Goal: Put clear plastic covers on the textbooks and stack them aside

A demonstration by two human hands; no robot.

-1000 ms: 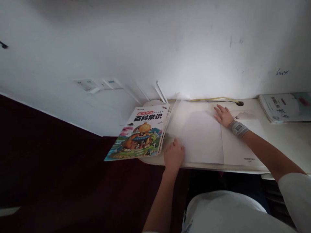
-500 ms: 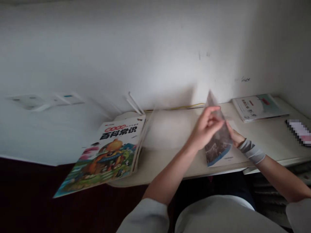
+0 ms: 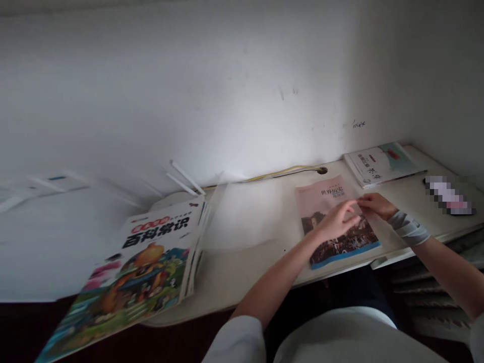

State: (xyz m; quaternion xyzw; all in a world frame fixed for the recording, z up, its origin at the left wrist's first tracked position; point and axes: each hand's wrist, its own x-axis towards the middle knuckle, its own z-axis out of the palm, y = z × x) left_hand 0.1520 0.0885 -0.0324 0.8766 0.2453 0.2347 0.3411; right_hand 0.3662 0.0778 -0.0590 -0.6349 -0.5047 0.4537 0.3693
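Observation:
A history book (image 3: 328,239) with a pale pink top, a dark photo and a blue bottom band lies face up on the desk. What looks like a translucent plastic book cover (image 3: 395,237) juts out past its right side. Over the book's upper right part, my left hand (image 3: 338,220) has its fingers drawn together, the tips touching near the edge. My right hand (image 3: 378,205), with a grey band at the wrist, pinches at that same edge, its fingertips meeting the left ones. What exactly lies between the left fingertips is too small to make out.
A stack of large picture books (image 3: 151,262) overhangs the desk's left end. Beside it lies a translucent sheet (image 3: 247,214). Another book pile (image 3: 381,166) and a blurred-out phone (image 3: 449,196) are at right. A yellow cable (image 3: 280,171) runs along the wall to a desk hole.
The history book's front cover, raised between my hands before, now lies down flat. Both hands have lowered and come together at its right edge. The view has shifted right.

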